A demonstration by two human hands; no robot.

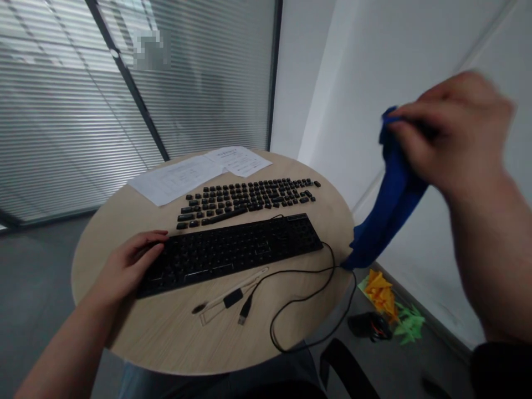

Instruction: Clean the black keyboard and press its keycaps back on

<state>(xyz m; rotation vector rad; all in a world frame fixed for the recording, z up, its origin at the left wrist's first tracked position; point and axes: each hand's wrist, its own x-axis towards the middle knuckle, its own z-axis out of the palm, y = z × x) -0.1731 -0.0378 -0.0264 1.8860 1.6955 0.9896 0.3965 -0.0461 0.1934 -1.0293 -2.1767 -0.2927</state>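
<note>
A black keyboard base without its keycaps lies on the round wooden table. My left hand rests on its left end, fingers slightly apart, thumb and fingertips on the edge. Raised at the right, my right hand pinches a blue cloth, which hangs down past the table's right edge. Behind the base, loose black keycaps lie in rows. In front of it are a brush, a wire tool with a dark handle, and the USB plug of the keyboard's cable.
White printed papers lie at the table's back. The cable loops over the front right edge. On the floor at the right are orange paper, green paper and a dark object, near a black chair armrest.
</note>
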